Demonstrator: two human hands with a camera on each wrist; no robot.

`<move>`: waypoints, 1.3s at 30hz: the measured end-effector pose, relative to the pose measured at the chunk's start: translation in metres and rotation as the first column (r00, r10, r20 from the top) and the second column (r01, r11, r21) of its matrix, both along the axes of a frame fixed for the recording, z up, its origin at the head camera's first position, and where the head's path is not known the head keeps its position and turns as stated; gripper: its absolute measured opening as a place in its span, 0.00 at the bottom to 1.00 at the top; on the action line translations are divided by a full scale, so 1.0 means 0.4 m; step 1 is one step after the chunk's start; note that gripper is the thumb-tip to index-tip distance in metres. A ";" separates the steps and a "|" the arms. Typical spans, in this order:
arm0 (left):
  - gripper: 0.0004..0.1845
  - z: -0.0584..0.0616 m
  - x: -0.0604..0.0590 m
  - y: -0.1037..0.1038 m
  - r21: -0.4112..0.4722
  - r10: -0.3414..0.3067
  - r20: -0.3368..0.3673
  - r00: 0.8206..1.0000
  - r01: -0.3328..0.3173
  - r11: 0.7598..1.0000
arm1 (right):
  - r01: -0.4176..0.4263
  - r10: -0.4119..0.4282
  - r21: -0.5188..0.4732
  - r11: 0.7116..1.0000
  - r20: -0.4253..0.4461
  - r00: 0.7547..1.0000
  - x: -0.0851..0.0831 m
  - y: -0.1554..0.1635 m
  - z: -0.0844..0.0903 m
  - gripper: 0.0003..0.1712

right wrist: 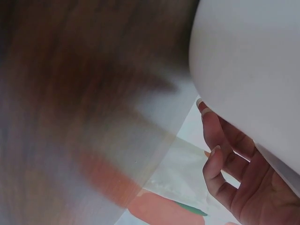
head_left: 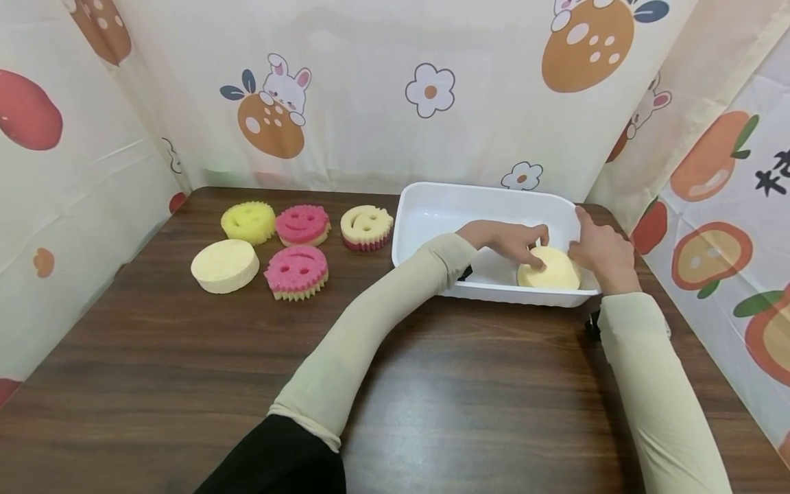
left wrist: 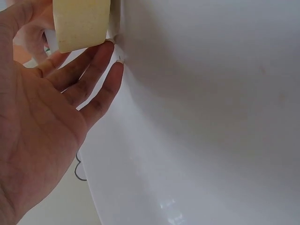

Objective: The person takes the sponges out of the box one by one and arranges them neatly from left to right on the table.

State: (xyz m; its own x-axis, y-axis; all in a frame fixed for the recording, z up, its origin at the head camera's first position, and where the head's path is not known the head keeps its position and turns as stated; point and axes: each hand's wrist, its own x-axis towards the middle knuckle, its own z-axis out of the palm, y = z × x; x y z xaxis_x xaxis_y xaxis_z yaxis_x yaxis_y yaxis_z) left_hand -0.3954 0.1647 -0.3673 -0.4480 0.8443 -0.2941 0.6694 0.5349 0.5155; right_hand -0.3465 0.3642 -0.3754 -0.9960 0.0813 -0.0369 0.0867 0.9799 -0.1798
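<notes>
A white plastic tub (head_left: 469, 199) stands at the right of the brown table. Inside it, at the near right corner, lies a pale yellow round sponge (head_left: 552, 271). My left hand (head_left: 518, 243) reaches into the tub and its fingertips touch the sponge. In the left wrist view the left hand (left wrist: 56, 117) shows an open palm and straight fingers, with the sponge (left wrist: 79, 23) at their tips against the tub's wall (left wrist: 211, 93). My right hand (head_left: 601, 254) grips the tub's right rim. In the right wrist view its fingers (right wrist: 220, 164) curl under the tub's outer wall (right wrist: 253, 70).
Several sponges lie at the back left of the table (head_left: 185, 357): a yellow smiley (head_left: 248, 221), a pink smiley (head_left: 302, 224), a cream and pink smiley (head_left: 367, 226), a pale round one (head_left: 225, 265) and another pink smiley (head_left: 297, 271). Printed curtains close in three sides.
</notes>
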 end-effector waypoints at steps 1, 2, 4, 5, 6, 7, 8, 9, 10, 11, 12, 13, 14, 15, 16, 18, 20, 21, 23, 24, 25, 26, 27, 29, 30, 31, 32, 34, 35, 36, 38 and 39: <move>0.25 0.001 0.000 -0.001 0.004 0.005 0.008 1.000 -0.005 1.000 | -0.002 0.002 0.001 1.000 -0.004 1.000 -0.001 0.000 -0.001 0.46; 0.25 0.004 0.001 -0.003 0.006 0.011 0.015 1.000 -0.011 1.000 | -0.004 0.004 0.002 1.000 -0.007 1.000 -0.001 0.001 -0.001 0.46; 0.25 0.005 0.001 -0.005 0.010 0.018 0.025 1.000 -0.018 1.000 | -0.006 0.006 0.004 1.000 -0.010 1.000 -0.002 0.002 -0.001 0.45; 0.25 0.006 0.001 -0.006 0.012 0.019 0.028 0.999 -0.020 1.000 | -0.006 0.006 0.004 1.000 -0.011 1.000 -0.002 0.002 -0.001 0.45; 0.25 0.005 0.001 -0.005 0.013 0.019 0.030 0.999 -0.019 1.000 | -0.006 0.006 0.004 1.000 -0.011 1.000 -0.002 0.002 -0.001 0.45; 0.25 0.005 0.000 -0.006 0.016 0.014 0.031 0.999 -0.014 1.000 | -0.006 0.006 0.004 1.000 -0.011 1.000 -0.002 0.002 -0.001 0.45; 0.25 0.004 0.000 -0.006 0.021 0.007 0.027 1.000 -0.008 1.000 | -0.006 0.006 0.004 1.000 -0.011 1.000 -0.001 0.002 -0.001 0.45; 0.25 0.002 -0.002 -0.005 0.026 0.002 0.023 1.000 -0.002 1.000 | -0.005 0.005 0.003 1.000 -0.009 1.000 0.000 0.001 -0.001 0.45; 0.25 0.002 -0.002 -0.006 0.032 -0.004 0.020 1.000 0.003 0.999 | -0.005 0.005 0.002 1.000 -0.007 1.000 0.000 0.000 -0.001 0.45; 0.25 0.001 -0.003 -0.006 0.037 -0.008 0.018 1.000 0.007 0.999 | -0.006 0.006 0.001 1.000 -0.005 1.000 0.000 0.000 0.000 0.45; 0.25 0.001 -0.003 -0.007 0.042 -0.013 0.015 1.000 0.012 0.999 | -0.005 0.005 0.000 1.000 -0.003 1.000 0.001 -0.001 0.000 0.45; 0.25 0.000 -0.004 -0.008 0.047 -0.017 0.011 1.000 0.016 0.999 | -0.006 0.006 -0.002 1.000 -0.001 1.000 0.001 -0.001 0.000 0.45; 0.25 -0.001 -0.004 -0.008 0.053 -0.020 0.007 1.000 0.020 0.998 | -0.006 0.006 -0.004 1.000 0.001 1.000 0.001 -0.001 0.000 0.45; 0.25 -0.001 -0.005 -0.009 0.059 -0.024 0.004 1.000 0.024 0.998 | -0.006 0.006 -0.005 1.000 0.003 1.000 0.001 -0.002 0.001 0.45; 0.25 -0.002 -0.006 -0.009 0.066 -0.030 -0.001 1.000 0.030 0.997 | -0.007 0.007 -0.006 1.000 0.002 1.000 0.001 -0.002 0.001 0.46; 0.25 -0.003 -0.009 -0.010 0.081 -0.040 -0.016 0.999 0.041 0.996 | -0.007 0.007 -0.008 1.000 0.004 1.000 0.001 -0.002 0.002 0.46; 0.25 -0.003 -0.010 -0.009 0.091 -0.047 -0.029 0.998 0.050 0.995 | -0.007 0.007 -0.008 1.000 0.005 1.000 0.002 -0.002 0.004 0.45; 0.25 -0.003 -0.011 -0.009 0.093 -0.049 -0.032 0.998 0.052 0.994 | -0.007 0.007 -0.009 1.000 0.006 1.000 0.002 -0.001 0.005 0.45; 0.26 -0.003 -0.012 -0.008 0.096 -0.050 -0.038 0.998 0.054 0.994 | -0.007 0.007 -0.011 1.000 0.008 1.000 0.002 -0.001 0.006 0.45; 0.25 -0.003 -0.013 -0.008 0.098 -0.050 -0.039 0.998 0.053 0.994 | -0.007 0.007 -0.012 1.000 0.009 1.000 0.002 -0.001 0.006 0.45; 0.25 -0.001 -0.014 -0.008 0.100 -0.049 -0.038 0.998 0.053 0.994 | -0.007 0.007 -0.013 1.000 0.009 1.000 0.002 0.000 0.007 0.45; 0.25 -0.001 -0.014 -0.008 0.101 -0.047 -0.036 0.998 0.051 0.994 | -0.007 0.007 -0.016 1.000 0.008 1.000 0.003 0.000 0.008 0.45; 0.25 0.000 -0.015 -0.008 0.103 -0.047 -0.037 0.998 0.050 0.993 | -0.008 0.008 -0.018 1.000 0.007 1.000 0.003 0.000 0.009 0.45; 0.25 0.001 -0.017 -0.009 0.108 -0.045 -0.039 0.998 0.049 0.993 | -0.008 0.008 -0.022 1.000 0.004 1.000 0.003 -0.001 0.010 0.46; 0.24 0.000 -0.018 -0.009 0.111 -0.044 -0.038 0.998 0.048 0.993 | -0.006 0.006 -0.025 1.000 0.004 1.000 0.003 -0.001 0.011 0.46; 0.24 0.000 -0.019 -0.009 0.112 -0.043 -0.040 0.998 0.047 0.993 | -0.005 0.005 -0.028 1.000 0.006 1.000 0.003 -0.002 0.011 0.46; 0.24 -0.001 -0.019 -0.010 0.113 -0.043 -0.041 0.998 0.047 0.992 | -0.003 0.003 -0.032 0.999 0.009 1.000 0.004 -0.002 0.012 0.46; 0.23 -0.003 -0.020 -0.011 0.118 -0.039 -0.042 0.998 0.044 0.992 | 0.000 0.000 -0.037 0.999 0.017 1.000 0.005 -0.003 0.011 0.46; 0.23 -0.004 -0.020 -0.011 0.120 -0.037 -0.039 0.999 0.042 0.992 | 0.001 0.000 -0.039 0.999 0.020 1.000 0.006 -0.003 0.011 0.46; 0.23 -0.005 -0.020 -0.011 0.121 -0.034 -0.037 0.999 0.038 0.992 | 0.002 -0.001 -0.039 0.999 0.022 1.000 0.007 -0.003 0.011 0.46; 0.22 -0.005 -0.019 -0.012 0.124 -0.028 -0.032 0.999 0.032 0.992 | 0.000 0.001 -0.040 0.999 0.024 1.000 0.008 -0.003 0.009 0.46; 0.22 -0.005 -0.019 -0.012 0.125 -0.025 -0.029 0.999 0.028 0.992 | -0.002 0.002 -0.037 0.999 0.020 1.000 0.009 -0.002 0.009 0.46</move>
State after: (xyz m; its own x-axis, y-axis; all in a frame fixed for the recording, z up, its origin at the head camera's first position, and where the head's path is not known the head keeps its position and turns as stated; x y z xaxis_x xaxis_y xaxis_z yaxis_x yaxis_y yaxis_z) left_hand -0.4029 0.1599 -0.3694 -0.4313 0.8853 -0.1735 0.6972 0.4492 0.5587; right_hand -0.3430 0.3634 -0.3719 -0.9952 0.0775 -0.0603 0.0887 0.9727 -0.2144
